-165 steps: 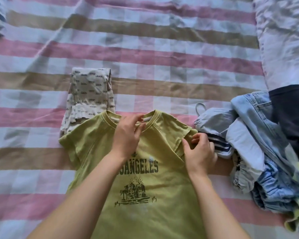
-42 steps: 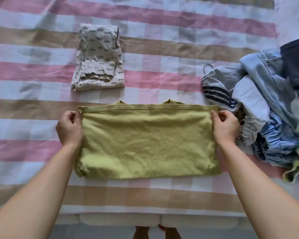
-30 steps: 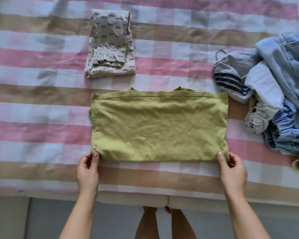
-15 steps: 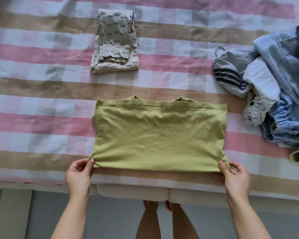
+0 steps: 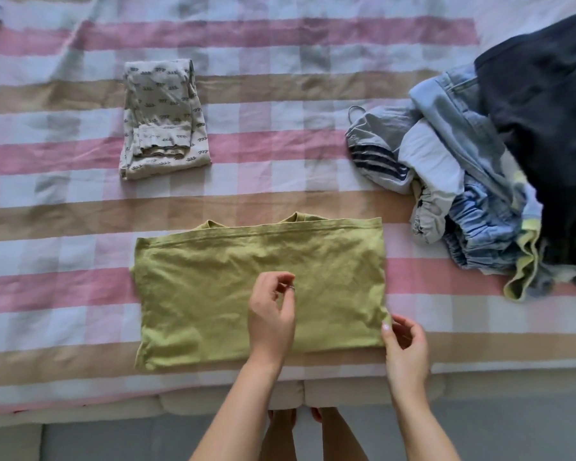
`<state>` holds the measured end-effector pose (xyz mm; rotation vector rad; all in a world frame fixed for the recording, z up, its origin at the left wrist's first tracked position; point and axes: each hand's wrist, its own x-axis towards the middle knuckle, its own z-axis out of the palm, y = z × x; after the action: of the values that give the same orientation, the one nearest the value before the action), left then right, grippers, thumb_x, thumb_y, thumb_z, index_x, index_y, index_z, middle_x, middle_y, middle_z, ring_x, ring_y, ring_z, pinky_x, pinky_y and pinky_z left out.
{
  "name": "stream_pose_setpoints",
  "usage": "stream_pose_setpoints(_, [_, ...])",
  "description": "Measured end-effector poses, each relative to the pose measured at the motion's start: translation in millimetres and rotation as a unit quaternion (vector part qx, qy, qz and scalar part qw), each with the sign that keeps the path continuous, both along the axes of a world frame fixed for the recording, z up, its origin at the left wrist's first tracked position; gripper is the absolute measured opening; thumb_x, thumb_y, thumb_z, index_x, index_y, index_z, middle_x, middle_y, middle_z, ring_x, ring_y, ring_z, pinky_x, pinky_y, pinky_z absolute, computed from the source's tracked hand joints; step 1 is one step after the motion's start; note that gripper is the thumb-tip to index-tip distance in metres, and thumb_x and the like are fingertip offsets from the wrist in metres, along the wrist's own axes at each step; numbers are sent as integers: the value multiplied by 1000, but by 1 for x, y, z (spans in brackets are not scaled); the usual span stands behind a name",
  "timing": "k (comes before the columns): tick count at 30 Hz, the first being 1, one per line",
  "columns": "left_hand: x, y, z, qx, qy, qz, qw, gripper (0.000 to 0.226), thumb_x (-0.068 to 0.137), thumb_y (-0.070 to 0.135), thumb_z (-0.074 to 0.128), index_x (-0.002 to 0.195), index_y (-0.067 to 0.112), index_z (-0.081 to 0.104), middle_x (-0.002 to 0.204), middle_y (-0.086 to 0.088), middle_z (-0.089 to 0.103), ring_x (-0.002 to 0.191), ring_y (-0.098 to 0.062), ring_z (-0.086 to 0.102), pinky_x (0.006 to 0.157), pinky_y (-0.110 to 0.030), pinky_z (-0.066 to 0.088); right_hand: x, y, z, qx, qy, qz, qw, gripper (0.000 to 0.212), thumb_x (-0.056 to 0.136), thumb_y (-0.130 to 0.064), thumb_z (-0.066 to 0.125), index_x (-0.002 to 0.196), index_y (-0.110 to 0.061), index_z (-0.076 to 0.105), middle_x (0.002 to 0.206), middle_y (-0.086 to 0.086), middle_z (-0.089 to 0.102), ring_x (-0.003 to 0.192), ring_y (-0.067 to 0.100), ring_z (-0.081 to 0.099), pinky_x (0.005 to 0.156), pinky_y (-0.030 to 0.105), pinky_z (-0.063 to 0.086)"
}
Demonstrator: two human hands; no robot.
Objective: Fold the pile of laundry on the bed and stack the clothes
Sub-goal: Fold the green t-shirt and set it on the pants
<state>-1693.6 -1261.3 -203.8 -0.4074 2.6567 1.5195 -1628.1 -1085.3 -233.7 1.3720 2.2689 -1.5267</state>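
Now the green T-shirt (image 5: 213, 294) lies folded in half on the striped bedspread (image 5: 64, 227), its neckline peeking out past the far edge and its fold toward the person. That flat rectangle looks ready for a crosswise fold.

The right hand (image 5: 404, 347) is at the shirt's right edge, close to the near corner. Its thumb lies on the cloth and its fingers curl just beside it, pinching the edge, probably so that side can be lifted and carried over. The left hand (image 5: 271, 314) hovers over the shirt's middle with fingers loosely curled and nothing visibly held between them. It may be heading there to pin the centre line as a hinge, though whether it touches the fabric I cannot tell.

Beyond the shirt and to its left sits a folded patterned garment (image 5: 163, 121) — the likely start of the stack. To the shirt's right and a little beyond waits the unfolded pile (image 5: 463, 181) — denim, striped and dark pieces.
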Motion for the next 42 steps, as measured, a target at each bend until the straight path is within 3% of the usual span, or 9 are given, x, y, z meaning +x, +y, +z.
stream_pose_setpoints(5, [-36,83,-22,-40,-58,-128,989,19,84,7,61,103,3,60,101,-11,57,87,-25,57,81,-38,47,4,-1,-7,-67,-21,-33,997,20,81,-3,67,95,-15,60,91,2,65,87,19,59,78,24,44])
stream_pose_setpoints(11, [-58,126,-45,-232,-130,-146,953,59,75,52,65,114,13,44,116,-8,41,108,-26,44,83,-40,42,9,-3,-4,-105,5,-47,993,27,78,2,67,71,-23,65,58,-10,66,53,-2,53,51,12,41])
stream_pose_setpoints(14, [-64,130,-47,-258,-146,-142,944,52,77,40,64,113,10,41,116,-10,40,108,-29,45,81,-42,42,11,-7,3,-108,24,-45,993,29,77,2,68,71,-25,65,62,-11,67,53,-2,55,53,11,42])
stream_pose_setpoints(22, [-76,92,-25,31,-130,-23,991,11,73,-5,61,75,2,53,70,-7,53,66,-18,47,62,-28,34,6,-32,35,-63,113,22,991,33,67,2,78,75,-29,69,71,-6,66,63,9,60,64,23,49])
stream_pose_setpoints(25, [-77,49,-3,232,-160,44,958,18,76,-9,63,79,8,62,68,3,64,63,-8,56,61,-20,46,4,-57,54,16,215,170,962,31,60,-2,75,77,-26,68,72,-13,61,62,-3,56,61,10,46])
stream_pose_setpoints(29, [-71,-36,20,377,-153,57,912,24,65,-2,70,86,10,66,75,-1,71,68,-12,65,66,-21,54,6,-114,63,60,289,311,903,34,52,4,76,80,-16,72,74,-3,63,66,9,60,61,15,50])
stream_pose_setpoints(35, [-54,-170,15,314,-160,86,932,28,74,-7,61,92,13,68,80,-2,72,70,-12,64,64,-23,53,10,-208,44,65,325,424,843,30,64,2,62,90,-12,67,73,5,61,64,20,56,57,20,48])
stream_pose_setpoints(38, [-46,-211,-5,286,-173,108,936,31,81,-12,55,93,14,66,76,3,72,67,-8,63,63,-21,52,14,-250,28,66,277,455,843,28,71,0,52,92,-11,67,73,7,60,62,25,58,52,24,48])
stream_pose_setpoints(42, [-41,-227,-28,261,-175,141,939,31,83,-15,53,92,13,62,71,7,70,63,-2,62,61,-15,50,15,-280,13,49,169,519,837,36,62,5,66,95,-9,69,78,6,61,68,24,61,54,24,49])
